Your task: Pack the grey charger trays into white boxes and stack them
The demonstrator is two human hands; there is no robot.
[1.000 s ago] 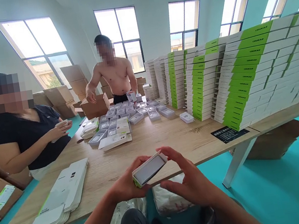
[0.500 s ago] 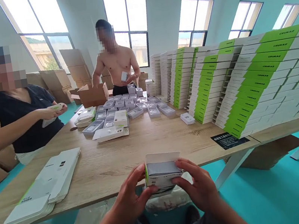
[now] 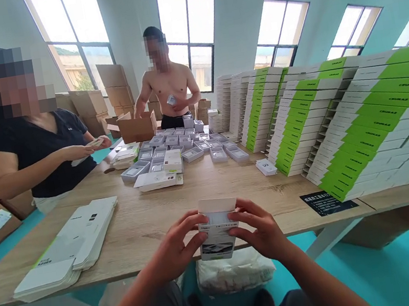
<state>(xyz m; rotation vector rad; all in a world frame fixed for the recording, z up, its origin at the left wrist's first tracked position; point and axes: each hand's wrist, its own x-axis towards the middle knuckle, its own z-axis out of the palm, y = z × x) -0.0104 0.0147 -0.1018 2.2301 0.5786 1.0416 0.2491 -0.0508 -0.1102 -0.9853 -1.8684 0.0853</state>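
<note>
The green bands on the stacked white boxes (image 3: 363, 122) at the right of the worktop (image 3: 152, 218) carry a short brand word in pale capitals; it looks like "CEUKAZ", though the letters are small and not sure. A black sign (image 3: 328, 202) lying on the worktop near those stacks has lines of white print too small to read. The small box (image 3: 217, 231) held in the hands bears print that cannot be read either.

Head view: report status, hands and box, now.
Left hand and right hand both grip the small white box, top flap up. Held upright over the near table edge. Flat carton stack lies left, clear of hands.
</note>
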